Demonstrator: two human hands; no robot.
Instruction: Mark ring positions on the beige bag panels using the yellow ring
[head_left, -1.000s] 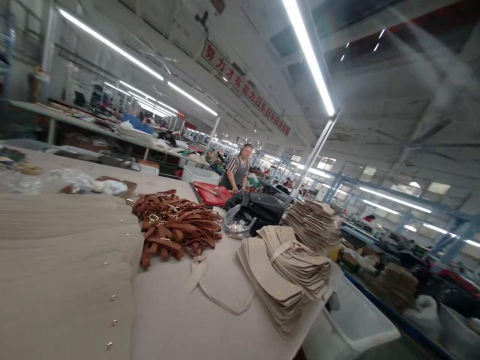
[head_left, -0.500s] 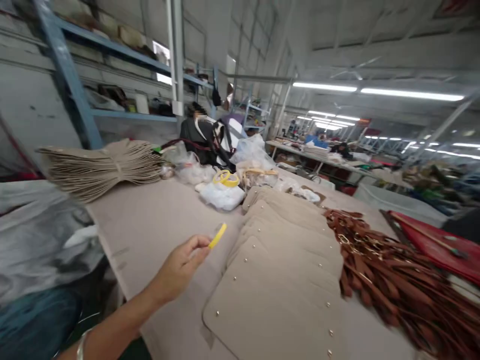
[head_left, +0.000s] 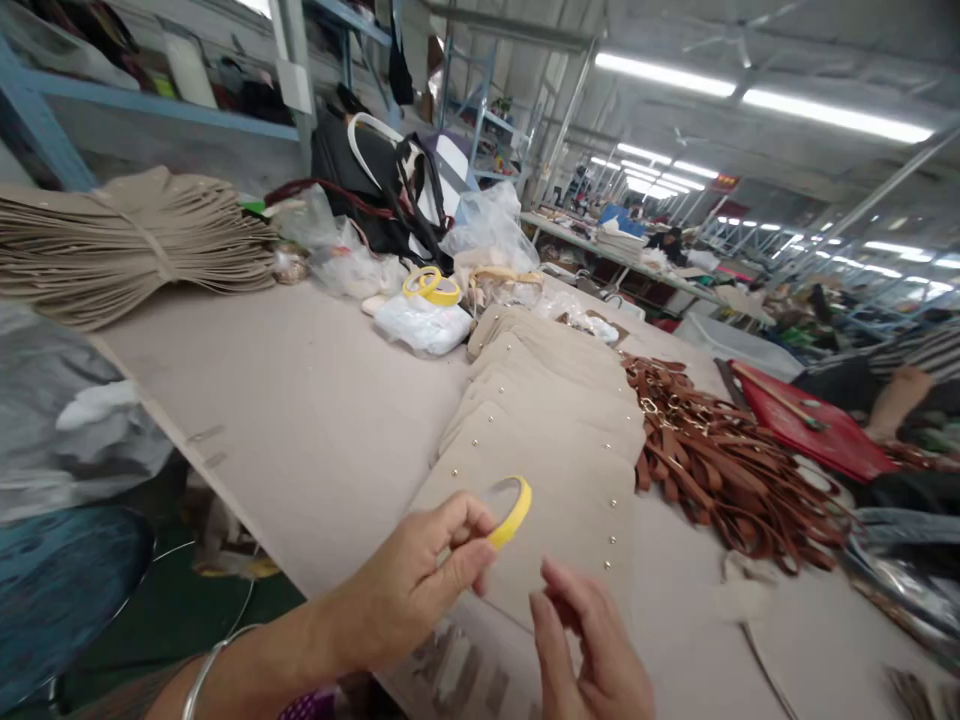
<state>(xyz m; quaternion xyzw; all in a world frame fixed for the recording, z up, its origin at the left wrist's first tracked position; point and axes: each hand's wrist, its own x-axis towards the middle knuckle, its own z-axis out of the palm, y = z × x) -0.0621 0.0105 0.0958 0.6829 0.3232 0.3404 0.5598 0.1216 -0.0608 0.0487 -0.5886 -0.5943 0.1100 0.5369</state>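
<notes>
A roll of yellow tape (head_left: 513, 520) is pinched between the thumb and fingers of my left hand (head_left: 424, 580), above the near part of the beige panels. My right hand (head_left: 589, 640) is just right of it and lower, thumb and fingers apart, with nothing visible between them. The overlapping beige panels (head_left: 540, 440), with small metal studs along their sides, lie on the table (head_left: 300, 390). Two more yellow tape rolls (head_left: 431, 285) rest on a white plastic bag (head_left: 424, 325) farther back.
Brown straps (head_left: 720, 465) with metal clasps lie right of the panels, beside a red item (head_left: 814, 420). A bundle of beige pieces (head_left: 135, 240) sits back left. Another person's arm (head_left: 900, 400) shows at the right.
My left hand has moved right with the yellow tape, over the panels. My right hand has come into view at the bottom. The view has tilted down and shifted.
</notes>
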